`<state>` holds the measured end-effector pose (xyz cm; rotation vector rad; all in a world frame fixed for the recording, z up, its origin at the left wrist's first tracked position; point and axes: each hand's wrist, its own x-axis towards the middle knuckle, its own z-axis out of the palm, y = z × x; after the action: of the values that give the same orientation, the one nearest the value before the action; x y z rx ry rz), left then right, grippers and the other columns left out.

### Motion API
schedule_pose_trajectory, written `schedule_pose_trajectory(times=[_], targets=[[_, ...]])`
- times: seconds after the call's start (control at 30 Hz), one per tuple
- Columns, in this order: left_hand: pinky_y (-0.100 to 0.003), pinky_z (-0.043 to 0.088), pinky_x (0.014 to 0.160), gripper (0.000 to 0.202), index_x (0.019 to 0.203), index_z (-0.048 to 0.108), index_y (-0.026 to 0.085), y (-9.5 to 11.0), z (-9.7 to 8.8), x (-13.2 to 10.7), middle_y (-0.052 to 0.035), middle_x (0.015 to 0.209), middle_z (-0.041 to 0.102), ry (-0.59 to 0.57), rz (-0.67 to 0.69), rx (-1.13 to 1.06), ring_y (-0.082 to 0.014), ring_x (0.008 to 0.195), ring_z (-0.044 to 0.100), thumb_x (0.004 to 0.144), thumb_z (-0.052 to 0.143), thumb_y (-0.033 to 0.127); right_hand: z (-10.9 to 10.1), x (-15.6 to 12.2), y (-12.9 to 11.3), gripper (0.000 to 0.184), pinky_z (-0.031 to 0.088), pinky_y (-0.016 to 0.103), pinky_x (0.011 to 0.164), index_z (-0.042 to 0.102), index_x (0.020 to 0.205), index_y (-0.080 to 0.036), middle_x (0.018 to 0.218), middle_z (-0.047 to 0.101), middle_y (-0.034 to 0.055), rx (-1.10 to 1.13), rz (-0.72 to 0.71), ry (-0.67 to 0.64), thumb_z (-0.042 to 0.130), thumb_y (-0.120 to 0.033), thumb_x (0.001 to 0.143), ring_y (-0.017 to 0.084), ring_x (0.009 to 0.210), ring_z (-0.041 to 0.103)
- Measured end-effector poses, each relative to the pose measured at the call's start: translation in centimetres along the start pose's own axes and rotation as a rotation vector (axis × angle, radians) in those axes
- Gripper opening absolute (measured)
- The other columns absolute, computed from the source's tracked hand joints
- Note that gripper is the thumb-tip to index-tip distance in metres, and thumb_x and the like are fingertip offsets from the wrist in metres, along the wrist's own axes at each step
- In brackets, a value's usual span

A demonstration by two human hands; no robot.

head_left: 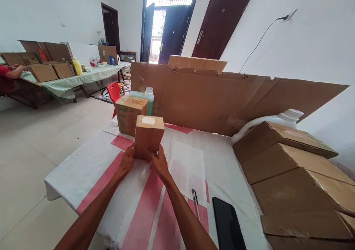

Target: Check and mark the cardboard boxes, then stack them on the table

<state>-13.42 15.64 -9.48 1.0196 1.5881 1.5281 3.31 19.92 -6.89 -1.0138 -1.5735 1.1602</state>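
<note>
Small box (pixel 148 140): long axis upright, between 2 hands
Left hand (pixel 128 160): grasps left side
Right hand (pixel 161 163): grasps lower right

Small brown cardboard box (pixel 147 141), closed and standing upright, white patch (pixel 148 120) on top, between my left hand (pixel 128 160) and right hand (pixel 160 163).

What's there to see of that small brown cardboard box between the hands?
The small brown cardboard box appears upright and plain, its closed top bearing a whitish patch. The left hand and right hand hold its lower part, before a larger, printed cardboard box. Whether it touches the white and pink cloth is unclear.
</note>
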Motion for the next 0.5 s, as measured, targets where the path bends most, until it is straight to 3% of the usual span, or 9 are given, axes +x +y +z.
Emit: schedule_pose_trajectory(times=[0.13, 0.27, 0.33, 0.4, 0.5], targets=[[-0.054, 0.041, 0.117, 0.050, 0.111, 0.075, 0.021, -0.6, -0.5, -6.0, -0.0117, 0.126, 0.073, -0.046, -0.064, -0.057, -0.0353, 0.131, 0.058, 0.096, 0.055, 0.064, -1.5, -9.1, -0.2, 0.066, 0.052, 0.050, 0.108, 0.035, 0.160, -0.026, 0.156, 0.050, 0.0137, -0.082, -0.101, 0.008, 0.054, -0.033, 0.097, 0.030, 0.141, 0.050], [-0.051, 0.047, 0.112, 0.078, 0.128, 0.071, 0.019, 0.3, -1.1, -10.4, -0.0122, 0.132, 0.073, -0.091, -0.128, -0.165, -0.0366, 0.134, 0.059, 0.093, 0.038, 0.081, -1.8, -17.5, -2.5, 0.072, 0.047, 0.057, 0.113, 0.026, 0.165, -0.026, 0.166, 0.036, 0.0159, -0.458, -0.365, 0.032, 0.054, -0.027, 0.099, 0.033, 0.150, 0.041], [-0.052, 0.048, 0.112, 0.086, 0.136, 0.067, 0.020, 1.0, -1.1, -12.3, -0.0107, 0.138, 0.070, -0.101, -0.141, -0.208, -0.0366, 0.136, 0.057, 0.093, 0.029, 0.083, -1.9, -20.5, -3.7, 0.073, 0.050, 0.057, 0.109, 0.028, 0.165, -0.022, 0.166, 0.037, 0.0184, -0.602, -0.490, 0.045, 0.054, -0.022, 0.096, 0.036, 0.148, 0.044], [-0.052, 0.050, 0.110, 0.079, 0.137, 0.065, 0.021, 2.0, -1.2, -14.3, -0.0093, 0.141, 0.068, -0.115, -0.146, -0.229, -0.0364, 0.134, 0.058, 0.097, 0.029, 0.079, -2.1, -22.7, -4.5, 0.073, 0.053, 0.057, 0.103, 0.034, 0.163, -0.019, 0.163, 0.043, 0.0194, -0.703, -0.608, 0.091, 0.055, -0.017, 0.093, 0.038, 0.143, 0.050], [-0.050, 0.055, 0.102, 0.045, 0.131, 0.065, 0.020, 3.7, -1.4, -17.1, -0.0099, 0.137, 0.065, -0.169, -0.144, -0.195, -0.0310, 0.121, 0.065, 0.102, 0.055, 0.054, -2.6, -24.9, -5.0, 0.068, 0.054, 0.058, 0.102, 0.045, 0.158, -0.021, 0.152, 0.058, 0.0154, -0.813, -0.737, 0.161, 0.057, -0.016, 0.091, 0.039, 0.137, 0.056]])
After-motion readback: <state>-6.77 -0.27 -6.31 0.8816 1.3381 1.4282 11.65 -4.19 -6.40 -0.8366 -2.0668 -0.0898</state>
